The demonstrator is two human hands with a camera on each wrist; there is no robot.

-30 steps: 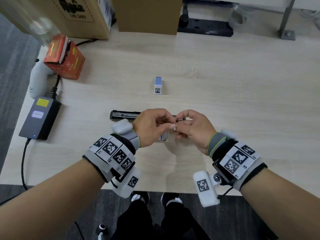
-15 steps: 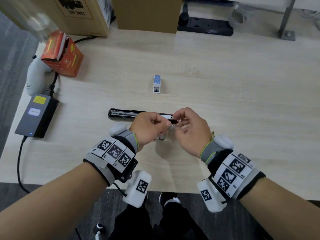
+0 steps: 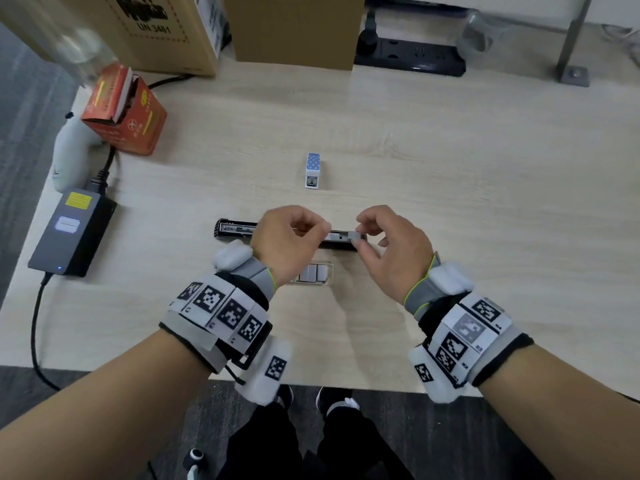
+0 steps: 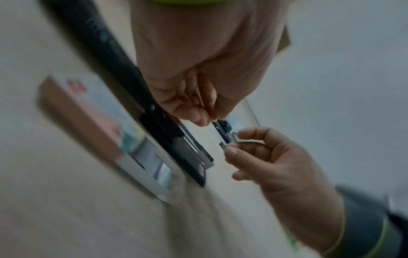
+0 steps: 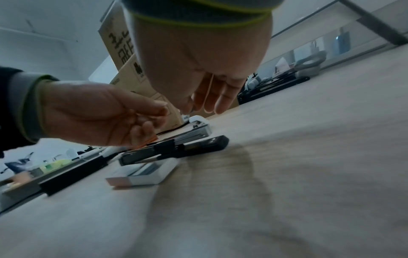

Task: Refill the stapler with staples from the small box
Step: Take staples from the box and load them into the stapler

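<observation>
The black stapler lies opened flat across the table's middle, its metal channel facing up. My right hand pinches a short silver staple strip just above the stapler's right end. Over the stapler's middle hovers my left hand, thumb pressed to curled fingers; nothing shows between them. Just in front of the stapler sits the small open staple box, with strips inside. The left wrist view shows the right hand holding the strip beside the stapler.
A small blue-and-white box stands behind the stapler. At the left sit an orange carton and a black power adapter with its cable. Cardboard boxes and a power strip line the back edge.
Both hands were pinched together around the staple strip above the box. They have moved out over the stapler and drawn apart, and the right hand alone now holds the strip.
</observation>
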